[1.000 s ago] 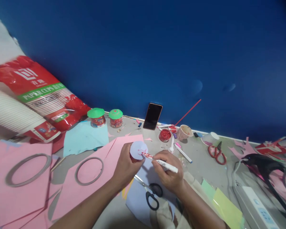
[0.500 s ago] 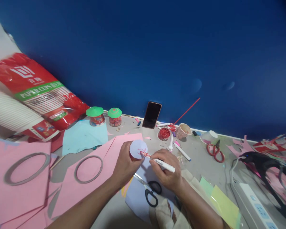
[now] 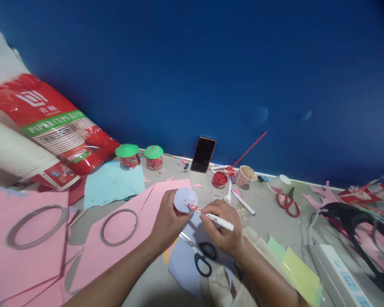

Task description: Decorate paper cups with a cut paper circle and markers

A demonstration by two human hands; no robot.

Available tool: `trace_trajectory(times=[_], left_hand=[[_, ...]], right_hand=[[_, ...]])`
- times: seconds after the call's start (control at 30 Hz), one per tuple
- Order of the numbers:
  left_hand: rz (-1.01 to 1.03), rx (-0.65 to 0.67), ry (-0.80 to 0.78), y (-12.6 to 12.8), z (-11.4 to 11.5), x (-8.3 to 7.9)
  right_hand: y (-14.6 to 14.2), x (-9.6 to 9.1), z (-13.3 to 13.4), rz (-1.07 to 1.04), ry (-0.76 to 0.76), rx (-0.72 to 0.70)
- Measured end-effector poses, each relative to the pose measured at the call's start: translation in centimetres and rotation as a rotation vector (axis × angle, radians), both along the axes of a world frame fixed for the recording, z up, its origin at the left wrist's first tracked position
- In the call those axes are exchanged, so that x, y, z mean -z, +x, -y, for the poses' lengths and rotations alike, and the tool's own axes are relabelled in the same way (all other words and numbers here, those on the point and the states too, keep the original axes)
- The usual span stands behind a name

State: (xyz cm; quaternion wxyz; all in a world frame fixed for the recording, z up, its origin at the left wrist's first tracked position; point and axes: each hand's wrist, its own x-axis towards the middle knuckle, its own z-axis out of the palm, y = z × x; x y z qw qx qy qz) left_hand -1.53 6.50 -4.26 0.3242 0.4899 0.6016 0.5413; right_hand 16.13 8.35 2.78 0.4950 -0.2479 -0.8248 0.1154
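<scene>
While the pale disc [image 3: 183, 198] sits mid-scene above the counter [image 3: 265, 230], I see the left hand [image 3: 169, 216] clasped around it and the right hand [image 3: 224, 230] gripping a white marker [image 3: 222, 221], its tip at the disc's face. Nearer lie black-handled scissors [image 3: 196, 256]; at the far side a phone [image 3: 203, 154] leans on the blue wall [image 3: 179, 64].

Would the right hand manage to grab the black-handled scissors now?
Probably not: the right hand grips a white marker, though the black-handled scissors lie close by, handles uncovered.
</scene>
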Motion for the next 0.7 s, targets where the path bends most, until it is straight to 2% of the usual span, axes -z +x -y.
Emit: trace_trajectory(times=[0.47,0.6,0.7], left_hand=[[0.112,-0.016,-0.014,0.2,0.1,-0.8],[0.129,-0.029,-0.08,0.2,-0.1,-1.0],[0.135,-0.032,-0.117,0.1,-0.2,-1.1]], right_hand=[[0.1,0.1,0.0,-0.004,0.047,0.022],[0.2,-0.5,-0.6,0.02,0.092,0.053],[0.7,-1.4,-1.2,0.092,0.053,0.11]])
